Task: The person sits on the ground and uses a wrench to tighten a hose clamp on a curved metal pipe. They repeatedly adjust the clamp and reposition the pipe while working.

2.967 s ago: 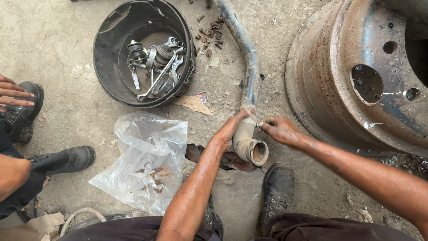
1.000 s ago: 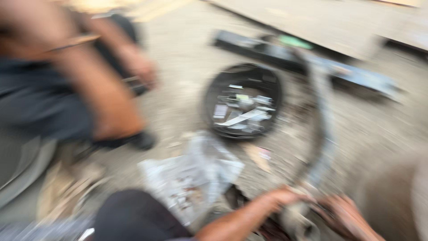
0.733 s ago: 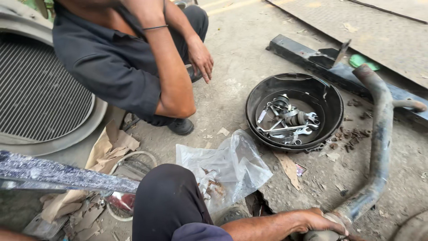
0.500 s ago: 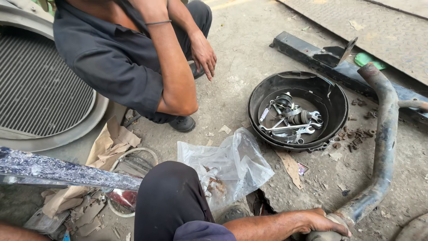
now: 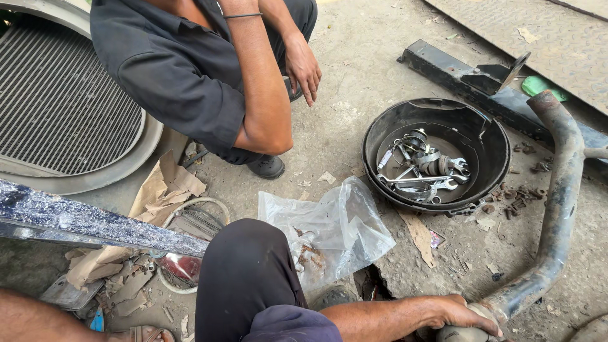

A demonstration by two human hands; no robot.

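Fingers (image 5: pixel 472 311) of the left hand (image 5: pixel 459 313) curl tight around the rusty pipe (image 5: pixel 557 209), low on the dusty concrete ground (image 5: pixel 354 82). Nearby sit a black bowl (image 5: pixel 491 136) and plastic bag (image 5: pixel 345 228).

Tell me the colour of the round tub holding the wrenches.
Black tub, seen in the head view.

The left forearm enters from the lower centre of the head view and extends rightward, nearly level, just past the bent left knee. The left hand (image 5: pixel 461 311) lies palm down at the bottom right, fingers curled over and closed in a grip. The wrist is straight. The right hand is outside the view; its pose cannot be determined.
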